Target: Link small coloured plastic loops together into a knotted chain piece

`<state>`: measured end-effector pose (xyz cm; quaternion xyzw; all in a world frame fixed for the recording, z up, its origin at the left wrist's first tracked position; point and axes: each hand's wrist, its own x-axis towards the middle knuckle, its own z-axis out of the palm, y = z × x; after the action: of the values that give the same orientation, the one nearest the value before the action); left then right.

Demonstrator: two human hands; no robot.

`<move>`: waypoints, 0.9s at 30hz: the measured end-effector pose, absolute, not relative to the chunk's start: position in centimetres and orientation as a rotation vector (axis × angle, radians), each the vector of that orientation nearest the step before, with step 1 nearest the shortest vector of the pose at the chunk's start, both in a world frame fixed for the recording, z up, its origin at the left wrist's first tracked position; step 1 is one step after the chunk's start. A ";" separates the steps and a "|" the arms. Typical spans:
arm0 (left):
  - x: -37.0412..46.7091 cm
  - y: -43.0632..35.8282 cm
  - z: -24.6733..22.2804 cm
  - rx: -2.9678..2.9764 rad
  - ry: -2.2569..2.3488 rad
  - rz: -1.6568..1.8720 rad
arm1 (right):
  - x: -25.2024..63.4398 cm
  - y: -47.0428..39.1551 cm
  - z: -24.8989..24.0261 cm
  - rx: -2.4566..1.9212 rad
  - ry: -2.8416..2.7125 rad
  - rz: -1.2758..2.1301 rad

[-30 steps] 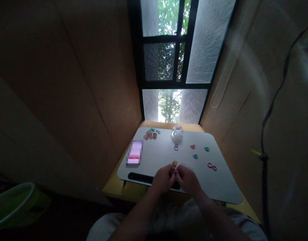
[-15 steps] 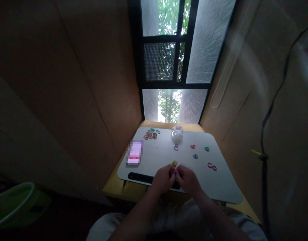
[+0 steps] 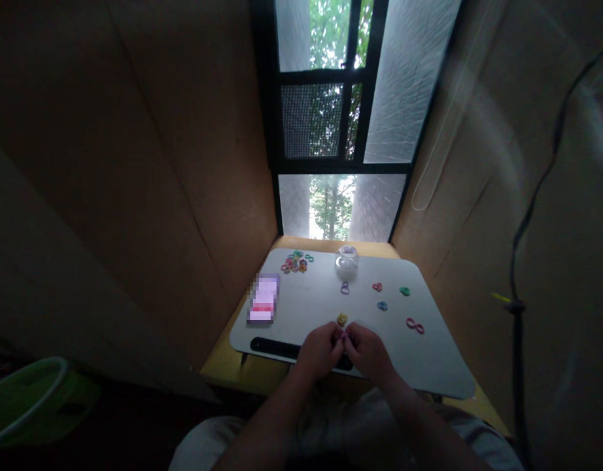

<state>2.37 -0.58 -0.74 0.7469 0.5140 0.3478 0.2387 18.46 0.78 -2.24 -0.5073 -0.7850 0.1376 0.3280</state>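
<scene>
My left hand [image 3: 322, 348] and my right hand [image 3: 364, 348] meet at the near side of the white lap table [image 3: 306, 307]. Fingertips of both pinch a small pink hair tie [image 3: 344, 334], mostly hidden by the fingers. Just beyond them lies a yellow hair tie bundle [image 3: 342, 318]. Farther out are a purple hair tie [image 3: 345, 288], a red one [image 3: 377, 287], a blue one [image 3: 382, 305] and a green one [image 3: 405, 291]. To the right rests a pink figure-eight hair tie [image 3: 414, 325].
A heap of mixed hair ties [image 3: 295, 263] sits at the table's far left, beyond a phone [image 3: 263, 298]. A clear plastic container [image 3: 346, 263] stands at the back. My wrists pass over a black slot [image 3: 275, 347]. Walls flank the table; a cable [image 3: 516, 327] hangs at right.
</scene>
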 end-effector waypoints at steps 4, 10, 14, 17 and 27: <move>2.3 -0.6 -0.7 2.047 1.412 0.949 | 18.5 0.7 -2.1 -1.329 -2.057 0.358; 2.3 -0.7 -0.5 2.050 1.406 0.948 | 18.4 0.6 -1.9 -1.319 -2.057 0.364; 2.4 -0.8 -0.5 2.043 1.423 0.948 | 18.4 0.5 -1.8 -1.316 -2.052 0.363; 2.4 -0.8 -0.5 2.042 1.410 0.948 | 18.4 0.5 -1.7 -1.311 -2.045 0.360; 2.4 -0.7 -0.3 2.059 1.421 0.937 | 18.5 0.5 -1.4 -1.315 -2.044 0.391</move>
<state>2.40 -0.67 -0.30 0.7495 0.5172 0.3412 0.2331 18.51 0.53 -1.39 -0.5036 -0.7829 0.1496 0.3333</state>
